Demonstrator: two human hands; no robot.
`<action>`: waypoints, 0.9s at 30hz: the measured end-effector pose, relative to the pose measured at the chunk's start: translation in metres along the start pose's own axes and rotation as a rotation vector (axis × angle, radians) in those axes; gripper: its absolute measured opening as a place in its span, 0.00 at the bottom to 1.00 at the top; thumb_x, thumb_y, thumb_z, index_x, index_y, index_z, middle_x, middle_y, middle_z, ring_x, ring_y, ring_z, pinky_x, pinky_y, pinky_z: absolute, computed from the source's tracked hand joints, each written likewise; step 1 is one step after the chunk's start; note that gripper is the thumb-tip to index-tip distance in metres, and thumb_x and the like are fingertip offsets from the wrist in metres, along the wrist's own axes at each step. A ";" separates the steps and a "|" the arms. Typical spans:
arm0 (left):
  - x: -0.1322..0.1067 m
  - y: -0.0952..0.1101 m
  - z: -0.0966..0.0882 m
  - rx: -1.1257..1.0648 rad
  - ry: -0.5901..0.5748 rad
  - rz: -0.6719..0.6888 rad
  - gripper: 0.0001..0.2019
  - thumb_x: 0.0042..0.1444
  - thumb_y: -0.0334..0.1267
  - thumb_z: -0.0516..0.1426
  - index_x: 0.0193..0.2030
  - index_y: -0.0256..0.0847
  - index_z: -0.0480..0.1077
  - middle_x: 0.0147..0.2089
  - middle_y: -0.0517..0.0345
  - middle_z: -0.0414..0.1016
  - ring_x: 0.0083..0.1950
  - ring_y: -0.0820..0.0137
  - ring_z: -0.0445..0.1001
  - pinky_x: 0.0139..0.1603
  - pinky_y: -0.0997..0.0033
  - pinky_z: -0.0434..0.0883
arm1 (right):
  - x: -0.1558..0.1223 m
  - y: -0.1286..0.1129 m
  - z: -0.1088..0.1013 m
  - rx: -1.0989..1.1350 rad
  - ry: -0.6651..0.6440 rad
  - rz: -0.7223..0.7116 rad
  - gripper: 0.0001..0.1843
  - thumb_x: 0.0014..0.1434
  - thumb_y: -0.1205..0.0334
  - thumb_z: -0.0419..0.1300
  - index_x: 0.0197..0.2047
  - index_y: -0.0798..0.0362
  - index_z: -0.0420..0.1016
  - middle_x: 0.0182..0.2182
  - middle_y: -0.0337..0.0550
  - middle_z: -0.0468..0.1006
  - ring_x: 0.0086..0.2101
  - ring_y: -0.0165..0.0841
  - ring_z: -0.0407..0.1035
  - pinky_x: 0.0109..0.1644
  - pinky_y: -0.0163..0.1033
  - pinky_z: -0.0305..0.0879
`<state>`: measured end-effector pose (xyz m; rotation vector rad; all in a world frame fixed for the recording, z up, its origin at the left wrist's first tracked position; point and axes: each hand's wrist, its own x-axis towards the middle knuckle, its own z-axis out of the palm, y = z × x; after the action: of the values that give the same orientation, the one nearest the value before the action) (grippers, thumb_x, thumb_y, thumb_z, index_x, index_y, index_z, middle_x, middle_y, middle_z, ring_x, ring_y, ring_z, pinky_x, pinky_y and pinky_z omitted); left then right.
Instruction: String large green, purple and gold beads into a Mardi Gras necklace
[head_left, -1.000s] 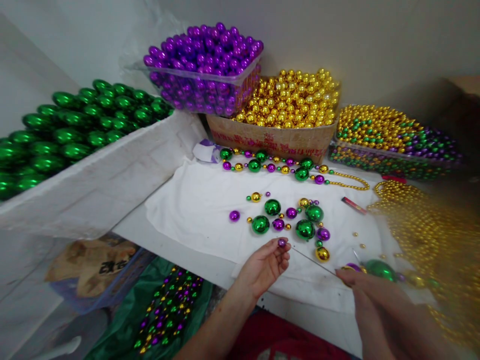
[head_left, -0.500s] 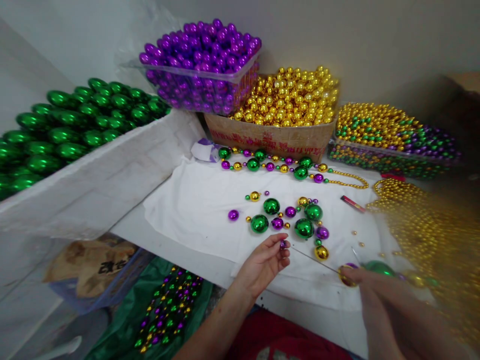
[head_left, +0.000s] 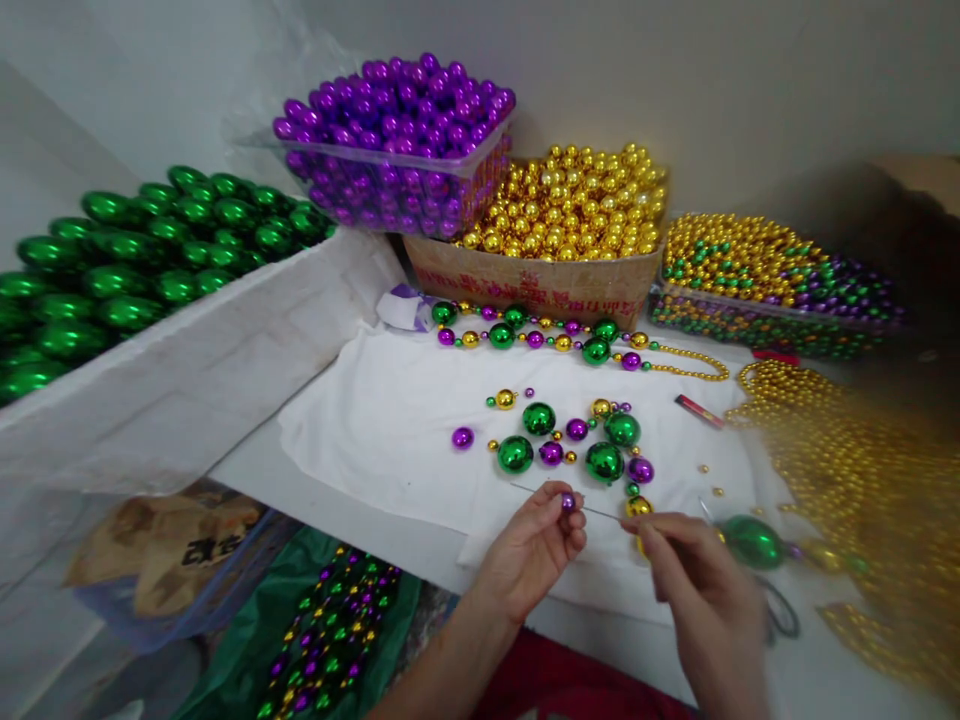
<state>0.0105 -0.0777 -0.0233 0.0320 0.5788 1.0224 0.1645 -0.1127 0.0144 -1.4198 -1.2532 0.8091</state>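
Note:
My left hand (head_left: 534,548) pinches a small purple bead (head_left: 568,500) between thumb and fingers. A thin metal needle (head_left: 592,510) runs through that bead, its tip sticking out to the left. My right hand (head_left: 694,580) is closed on the needle's right end, near a gold bead (head_left: 638,508). Behind it, a large green bead (head_left: 752,542) sits on the strand trailing right. Loose green, purple and gold beads (head_left: 585,445) lie on the white cloth (head_left: 397,420) just beyond both hands.
At the back stand a tub of purple balls (head_left: 390,150), a cardboard box of gold balls (head_left: 570,215) and a tray of mixed small beads (head_left: 772,275). Green balls (head_left: 135,260) fill a white box at left. Gold bead strands (head_left: 862,470) pile up at right. A finished strand (head_left: 555,335) lies behind.
My right hand has moved left toward the left hand, pushing the needle through the purple bead so its tip now sticks out on the left. The view has shifted slightly down.

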 end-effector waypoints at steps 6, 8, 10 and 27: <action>-0.004 -0.010 0.015 0.369 0.077 0.186 0.07 0.50 0.34 0.65 0.35 0.33 0.77 0.27 0.56 0.73 0.28 0.75 0.70 0.31 0.76 0.69 | 0.004 0.032 0.016 0.012 -0.273 0.060 0.12 0.62 0.56 0.57 0.32 0.53 0.77 0.26 0.39 0.73 0.26 0.28 0.68 0.27 0.30 0.63; -0.004 -0.008 0.015 0.455 0.094 0.249 0.07 0.50 0.36 0.65 0.33 0.34 0.78 0.30 0.54 0.73 0.28 0.73 0.70 0.31 0.74 0.69 | 0.007 0.034 0.010 -0.103 -0.338 -0.118 0.10 0.63 0.59 0.56 0.40 0.50 0.78 0.32 0.42 0.76 0.34 0.30 0.72 0.34 0.31 0.68; -0.004 -0.005 0.013 0.563 0.094 0.317 0.06 0.50 0.36 0.65 0.32 0.34 0.78 0.32 0.53 0.74 0.29 0.72 0.71 0.32 0.73 0.70 | 0.009 0.033 0.003 -0.218 -0.355 -0.253 0.15 0.63 0.61 0.56 0.53 0.48 0.73 0.41 0.44 0.76 0.41 0.32 0.72 0.41 0.33 0.70; -0.001 -0.020 0.019 0.608 0.046 0.259 0.06 0.50 0.37 0.64 0.27 0.36 0.77 0.35 0.55 0.71 0.27 0.77 0.63 0.27 0.76 0.61 | 0.001 0.026 -0.013 -0.006 -0.239 0.083 0.10 0.60 0.57 0.60 0.31 0.52 0.77 0.28 0.41 0.75 0.30 0.31 0.69 0.31 0.34 0.65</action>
<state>0.0349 -0.0846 -0.0128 0.6344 0.9282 1.0642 0.1836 -0.1132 -0.0075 -1.4175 -1.3839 1.0575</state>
